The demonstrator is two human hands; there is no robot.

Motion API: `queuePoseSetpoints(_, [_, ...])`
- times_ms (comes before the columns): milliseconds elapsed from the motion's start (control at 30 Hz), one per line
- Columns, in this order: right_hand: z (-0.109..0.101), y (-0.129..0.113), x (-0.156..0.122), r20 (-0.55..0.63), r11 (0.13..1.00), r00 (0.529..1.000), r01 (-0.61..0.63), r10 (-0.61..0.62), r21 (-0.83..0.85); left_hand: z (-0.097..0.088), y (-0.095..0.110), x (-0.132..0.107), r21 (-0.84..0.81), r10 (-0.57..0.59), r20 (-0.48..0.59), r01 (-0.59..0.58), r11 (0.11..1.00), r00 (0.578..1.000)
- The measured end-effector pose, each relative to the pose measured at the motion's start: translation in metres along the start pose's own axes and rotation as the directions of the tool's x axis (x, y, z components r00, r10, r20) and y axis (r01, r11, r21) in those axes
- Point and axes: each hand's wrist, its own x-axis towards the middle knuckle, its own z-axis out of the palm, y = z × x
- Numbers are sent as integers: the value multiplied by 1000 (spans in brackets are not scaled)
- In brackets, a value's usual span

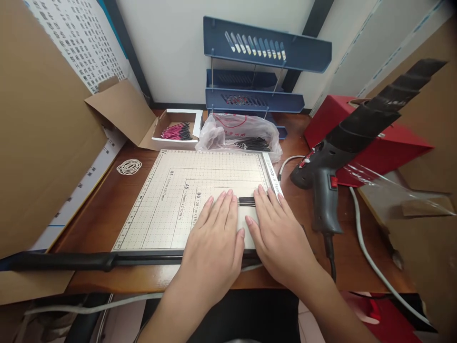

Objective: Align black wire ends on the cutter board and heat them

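Note:
A row of thin black wire-like pieces [246, 201] lies side by side on the cream board of a paper cutter [153, 200], marked with a grid and paper sizes. My left hand [216, 233] lies flat on the board, its fingertips at the left end of the row. On the other side, my right hand [276, 226] is also flat, fingers stretched out over the right end near the board's ruled edge. Both ends of the row are hidden under my fingers. Along the near edge runs the cutter's arm with its black handle [60, 261], which is down.
Behind the cutter stand an open box [198, 125] with pink and black pieces, a plastic bag [217, 136] of black pieces and a blue rack [267, 47]. A heat gun [326, 190] is at right before a red box [321, 114]. Rubber bands [129, 166] lie left.

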Motion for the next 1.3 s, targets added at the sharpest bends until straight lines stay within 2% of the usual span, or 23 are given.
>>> queuePoseSetpoints(200, [2, 1, -1, 11, 999, 1000, 25, -24, -21, 3, 2, 8, -23, 61, 58, -59, 998, 996])
queuePoseSetpoints(400, [4, 2, -3, -42, 996, 998, 49, -52, -71, 0, 0, 9, -67, 59, 81, -54, 996, 995])
queuePoseSetpoints(767, [2, 1, -4, -44, 994, 997, 55, -60, -99, -2, -6, 18, -186, 154, 167, -122, 975, 974])
queuePoseSetpoints(967, [8, -3, -5, -126, 997, 991, 35, -43, -68, 0, -4, 18, -163, 144, 173, -116, 980, 974])
queuePoseSetpoints(1100, [5, 3, -10, -248, 996, 966, -52, 67, 67, 1, -4, 17, -139, 144, 170, -121, 983, 975])
queuePoseSetpoints(1200, [-9, 19, -16, -297, 973, 936, -139, 190, 182, 1, -4, 17, -129, 147, 171, -126, 984, 974])
queuePoseSetpoints(1300, [-28, 45, -21, -377, 942, 866, -271, 328, 197, 2, -3, 16, -121, 148, 167, -129, 984, 975])
